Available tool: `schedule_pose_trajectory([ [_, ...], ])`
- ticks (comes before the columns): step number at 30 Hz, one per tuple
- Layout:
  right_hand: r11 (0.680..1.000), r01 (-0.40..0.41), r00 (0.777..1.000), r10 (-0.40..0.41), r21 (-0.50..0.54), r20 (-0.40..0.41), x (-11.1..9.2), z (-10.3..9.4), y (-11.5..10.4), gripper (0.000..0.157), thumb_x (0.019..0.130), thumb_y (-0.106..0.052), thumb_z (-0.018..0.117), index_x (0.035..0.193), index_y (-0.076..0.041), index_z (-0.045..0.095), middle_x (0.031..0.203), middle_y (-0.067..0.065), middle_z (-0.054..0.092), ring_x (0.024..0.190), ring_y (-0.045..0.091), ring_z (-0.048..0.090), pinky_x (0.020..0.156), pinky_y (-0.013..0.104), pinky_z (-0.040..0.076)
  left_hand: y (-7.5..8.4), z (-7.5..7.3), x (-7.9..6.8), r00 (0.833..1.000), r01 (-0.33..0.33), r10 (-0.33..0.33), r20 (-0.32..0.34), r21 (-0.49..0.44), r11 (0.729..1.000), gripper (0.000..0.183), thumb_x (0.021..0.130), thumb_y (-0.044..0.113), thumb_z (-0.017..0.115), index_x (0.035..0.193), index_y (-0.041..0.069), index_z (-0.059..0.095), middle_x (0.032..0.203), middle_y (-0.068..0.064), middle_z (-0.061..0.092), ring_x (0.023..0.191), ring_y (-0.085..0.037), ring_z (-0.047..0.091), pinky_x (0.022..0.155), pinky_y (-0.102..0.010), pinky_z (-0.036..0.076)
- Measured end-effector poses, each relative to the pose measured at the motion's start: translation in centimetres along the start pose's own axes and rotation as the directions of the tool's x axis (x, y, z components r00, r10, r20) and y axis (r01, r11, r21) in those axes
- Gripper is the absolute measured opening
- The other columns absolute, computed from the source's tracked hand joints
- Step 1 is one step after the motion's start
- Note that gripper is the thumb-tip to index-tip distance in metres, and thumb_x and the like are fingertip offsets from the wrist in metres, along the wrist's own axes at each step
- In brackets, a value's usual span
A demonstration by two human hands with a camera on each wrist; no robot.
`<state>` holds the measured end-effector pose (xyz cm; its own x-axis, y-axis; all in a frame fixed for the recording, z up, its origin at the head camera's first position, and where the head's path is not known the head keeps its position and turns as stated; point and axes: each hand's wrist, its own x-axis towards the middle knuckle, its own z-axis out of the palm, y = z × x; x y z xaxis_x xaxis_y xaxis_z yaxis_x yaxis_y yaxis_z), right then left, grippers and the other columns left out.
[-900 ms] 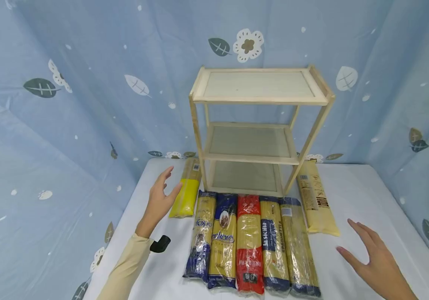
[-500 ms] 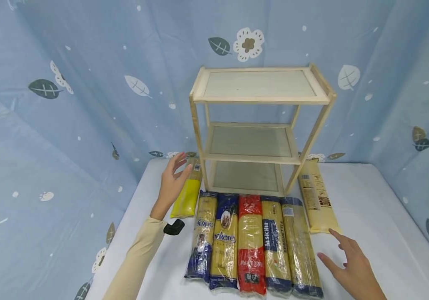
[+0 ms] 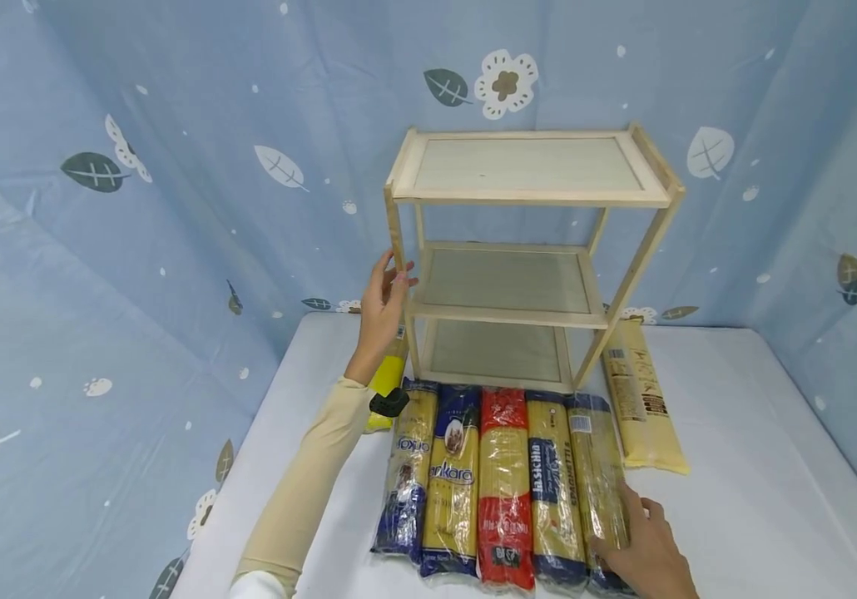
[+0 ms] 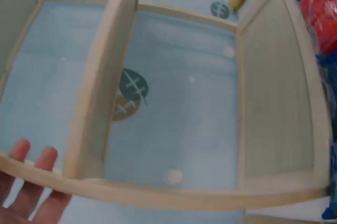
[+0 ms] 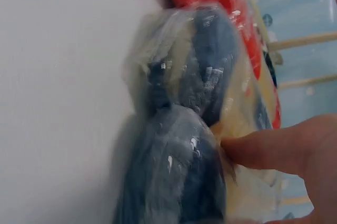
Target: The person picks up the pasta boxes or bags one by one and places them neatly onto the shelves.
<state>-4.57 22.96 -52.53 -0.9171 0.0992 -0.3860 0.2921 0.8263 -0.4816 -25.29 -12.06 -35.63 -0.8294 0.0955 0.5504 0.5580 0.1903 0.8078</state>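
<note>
My left hand grips the left front post of a pale wooden shelf rack at middle-shelf height. In the left wrist view, its fingertips reach past the post. My right hand holds the lower part of the rightmost spaghetti pack, a clear pack with a dark blue end. The right wrist view shows its thumb pressed between this pack's end and the neighbouring pack. My other right fingers are mostly hidden there.
Left of the held pack lie a La Sicilia spaghetti pack, a red pasta pack and two blue Ankara packs. A yellow pack lies left of the rack, a cream pack right. Blue patterned curtains surround the white table.
My left hand has moved up and right from above the yellow pack to the rack's post and taken hold. My right hand has moved left from the bare table onto the rightmost spaghetti pack.
</note>
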Motion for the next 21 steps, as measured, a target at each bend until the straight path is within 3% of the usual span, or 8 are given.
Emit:
schedule_pose_trajectory([
  [5,1.000,-0.002,1.000,0.002,0.019,-0.004,0.6,1.5,0.2,0.111,0.070,-0.061,0.073,0.146,-0.002,0.017,0.116,0.044,0.030,0.088,0.053,0.048,0.050,0.047,0.044,-1.0,0.3,0.3,0.993,-0.115,0.115,-0.021,0.028,0.993,0.038,0.100,-0.005,0.038,0.137,-0.010,0.040,0.102,-0.032,0.061,0.087,-0.048,0.061,0.078,-0.058,0.047],
  [8,0.999,-0.010,1.000,0.010,0.042,-0.004,0.9,1.6,0.1,0.110,0.072,-0.053,0.074,0.147,-0.001,0.013,0.103,0.038,0.034,0.066,0.036,0.050,0.047,0.039,0.040,-1.3,0.3,0.4,0.989,-0.146,0.147,-0.032,0.044,0.988,0.037,0.099,-0.007,0.038,0.135,-0.010,0.042,0.095,-0.031,0.061,0.081,-0.047,0.062,0.074,-0.057,0.049],
  [11,0.998,-0.016,1.000,0.015,0.063,0.006,1.0,1.6,0.0,0.104,0.074,-0.042,0.074,0.147,-0.002,0.012,0.093,0.031,0.036,0.054,0.023,0.041,0.045,0.035,0.034,-1.4,0.2,0.4,0.989,-0.143,0.145,-0.037,0.063,0.988,0.036,0.099,-0.007,0.038,0.134,-0.010,0.043,0.093,-0.030,0.062,0.080,-0.046,0.062,0.075,-0.055,0.049],
  [17,0.994,-0.032,0.994,0.043,0.105,-0.099,0.2,2.4,-0.3,0.085,0.075,-0.028,0.070,0.141,-0.003,0.024,0.101,0.036,0.036,0.058,0.028,0.047,0.048,0.038,0.039,-1.5,0.4,0.3,0.989,-0.142,0.144,-0.033,0.062,0.988,0.035,0.099,-0.006,0.039,0.134,-0.008,0.045,0.092,-0.029,0.062,0.080,-0.044,0.062,0.074,-0.054,0.049],
  [21,0.990,-0.005,0.974,0.037,0.142,-0.225,-0.6,3.0,-0.3,0.074,0.076,-0.020,0.069,0.139,-0.003,0.034,0.106,0.036,0.038,0.065,0.033,0.052,0.050,0.041,0.041,-1.6,0.4,0.3,0.990,-0.137,0.139,-0.028,0.063,0.989,0.035,0.099,-0.005,0.039,0.134,-0.007,0.045,0.092,-0.029,0.062,0.080,-0.043,0.062,0.073,-0.054,0.049],
])
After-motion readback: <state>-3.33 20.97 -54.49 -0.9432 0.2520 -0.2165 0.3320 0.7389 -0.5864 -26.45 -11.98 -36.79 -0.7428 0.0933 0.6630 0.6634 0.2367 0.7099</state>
